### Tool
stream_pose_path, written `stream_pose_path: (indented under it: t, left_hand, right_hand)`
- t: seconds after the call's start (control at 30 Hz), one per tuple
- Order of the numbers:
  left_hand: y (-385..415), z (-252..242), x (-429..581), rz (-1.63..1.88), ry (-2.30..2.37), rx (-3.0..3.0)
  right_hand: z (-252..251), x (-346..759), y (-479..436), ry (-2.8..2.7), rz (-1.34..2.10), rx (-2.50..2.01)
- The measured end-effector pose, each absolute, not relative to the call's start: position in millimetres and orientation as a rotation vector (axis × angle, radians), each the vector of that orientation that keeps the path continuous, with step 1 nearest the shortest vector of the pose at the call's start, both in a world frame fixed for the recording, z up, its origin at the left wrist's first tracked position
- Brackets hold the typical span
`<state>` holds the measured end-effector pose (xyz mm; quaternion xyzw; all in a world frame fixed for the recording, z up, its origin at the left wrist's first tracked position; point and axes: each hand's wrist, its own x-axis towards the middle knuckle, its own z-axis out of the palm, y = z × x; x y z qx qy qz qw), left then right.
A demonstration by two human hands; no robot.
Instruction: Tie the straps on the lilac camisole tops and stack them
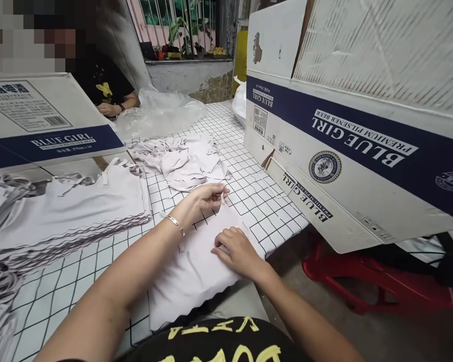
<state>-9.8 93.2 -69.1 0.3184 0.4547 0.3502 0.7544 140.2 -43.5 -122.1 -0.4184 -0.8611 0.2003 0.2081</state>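
Garment [189, 271] of pale cloth lies flat at the near edge of the table [256, 201], right in front of me, its wavy lower hem hanging over the edge toward a black shirt [219, 342] with yellow letters. From where I watch through the head view, the left hand [206, 198] rests at the garment's far end, and its fingers [221, 193] pinch a thin strap [223, 200] there between thumb and forefinger. A thin bracelet [175, 222] sits on that wrist. The right hand [237, 251] lies palm down on the cloth nearer to me, its fingers [222, 246] side by side and slightly bent, pressing the cloth to the table and gripping nothing. The table wears a white cover with a black grid. Just beyond the left hand I see a loose heap [184, 161] of the same pale pieces, crumpled together. To the left is a neat stack [71, 211] of flat pieces, their edges stepped like pages. A big cardboard box [343, 151] with a dark blue band leans over the table's right side, its print upside down; a second box [41, 120] stands at the far left behind the stack. Clear plastic wrap [158, 113] lies bunched at the far end, and beside it another person's hand [107, 108] rests. A red stool [377, 286] stands on the floor below the big box.
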Motion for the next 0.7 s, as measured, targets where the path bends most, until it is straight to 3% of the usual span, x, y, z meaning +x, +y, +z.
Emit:
stream_pose_path:
  t: [0.43, 0.7]
  left_hand:
    - [155.7, -2.7, -10.3, 1.222, 1.031, 0.639]
    - [64.4, -2.9, -9.7, 1.238, 0.813, 1.649]
  right_hand:
    - [-120.5, 139.6, -45.0, -2.349, 0.631, -1.183]
    - [-78.1, 174.6, 0.2, -1.494, 1.43, -0.985]
